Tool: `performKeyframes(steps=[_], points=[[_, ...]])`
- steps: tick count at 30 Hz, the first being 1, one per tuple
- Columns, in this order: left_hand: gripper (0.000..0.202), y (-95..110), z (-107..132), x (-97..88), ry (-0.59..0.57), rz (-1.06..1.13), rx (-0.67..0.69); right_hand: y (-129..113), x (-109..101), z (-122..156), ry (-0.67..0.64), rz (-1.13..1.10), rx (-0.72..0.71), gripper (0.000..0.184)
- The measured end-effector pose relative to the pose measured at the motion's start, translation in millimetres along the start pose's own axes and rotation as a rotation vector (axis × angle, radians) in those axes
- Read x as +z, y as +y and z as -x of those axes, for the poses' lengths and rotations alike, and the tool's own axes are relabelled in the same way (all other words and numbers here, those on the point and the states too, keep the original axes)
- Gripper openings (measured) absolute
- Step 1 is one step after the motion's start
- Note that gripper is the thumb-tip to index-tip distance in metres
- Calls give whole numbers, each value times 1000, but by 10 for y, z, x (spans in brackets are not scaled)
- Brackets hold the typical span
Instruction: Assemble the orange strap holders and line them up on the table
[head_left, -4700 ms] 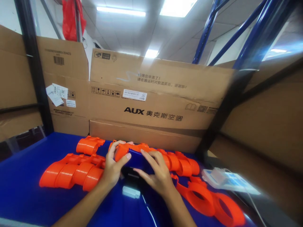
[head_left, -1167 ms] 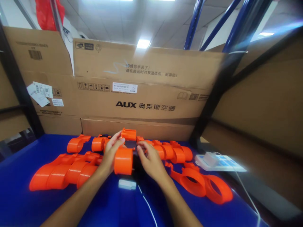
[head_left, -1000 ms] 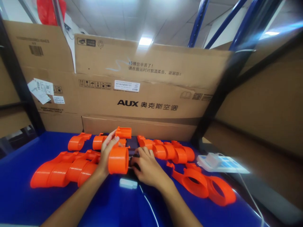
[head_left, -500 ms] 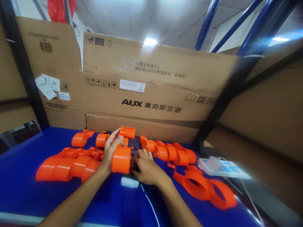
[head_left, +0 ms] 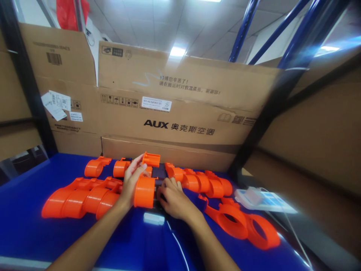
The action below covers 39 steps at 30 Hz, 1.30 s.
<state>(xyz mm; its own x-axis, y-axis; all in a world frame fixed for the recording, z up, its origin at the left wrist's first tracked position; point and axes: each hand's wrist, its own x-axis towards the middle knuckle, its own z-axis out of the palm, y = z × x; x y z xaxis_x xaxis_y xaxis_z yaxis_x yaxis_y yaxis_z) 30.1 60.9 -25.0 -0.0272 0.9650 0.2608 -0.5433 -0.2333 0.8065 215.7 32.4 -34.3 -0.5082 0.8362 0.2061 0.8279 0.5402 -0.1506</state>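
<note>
My left hand (head_left: pixel 130 185) grips an orange plastic part (head_left: pixel 144 190) with a round barrel end, tilted up on the blue table (head_left: pixel 25 233). My right hand (head_left: pixel 172 197) rests with curled fingers on a dark device (head_left: pixel 158 173) just right of that barrel; what the fingers pinch is hidden. A small white block (head_left: pixel 153 218) with a thin white cable lies in front of both hands.
Stacked orange parts (head_left: pixel 81 197) lie at the left, a row of them (head_left: pixel 201 181) behind right, and orange rings (head_left: pixel 245 227) at the right. A white power strip (head_left: pixel 263 199) sits at far right. Cardboard boxes (head_left: pixel 175 116) wall the back and sides.
The flat blue-topped piece I pressed earlier is gone; the orange barrel part now stands tilted in my left hand. My right hand dropped from its top down to the dark device.
</note>
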Motion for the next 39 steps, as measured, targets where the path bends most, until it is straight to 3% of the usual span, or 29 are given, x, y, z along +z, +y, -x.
performKeyframes(steps=[8, 12, 16, 22, 26, 39], points=[[72, -8, 13, -18, 5, 8, -7, -11, -101, 31, 103, -179, -17, 4], [73, 3, 41, -7, -9, -10, -14, 40, -168, 22, 244, -604, 44, 5], [71, -18, 79, 26, -23, -38, -40, 60, -215, -1, 467, -1068, 139, 16], [71, -49, 128, 99, -38, -73, -87, 67, -272, -20, 698, -1345, 183, 26], [71, -48, 164, 147, -61, -98, -109, 72, -262, -30, 713, -1396, 165, 25], [58, -56, 186, 158, -22, -65, -121, 38, -277, -7, 696, -1256, 152, 25]])
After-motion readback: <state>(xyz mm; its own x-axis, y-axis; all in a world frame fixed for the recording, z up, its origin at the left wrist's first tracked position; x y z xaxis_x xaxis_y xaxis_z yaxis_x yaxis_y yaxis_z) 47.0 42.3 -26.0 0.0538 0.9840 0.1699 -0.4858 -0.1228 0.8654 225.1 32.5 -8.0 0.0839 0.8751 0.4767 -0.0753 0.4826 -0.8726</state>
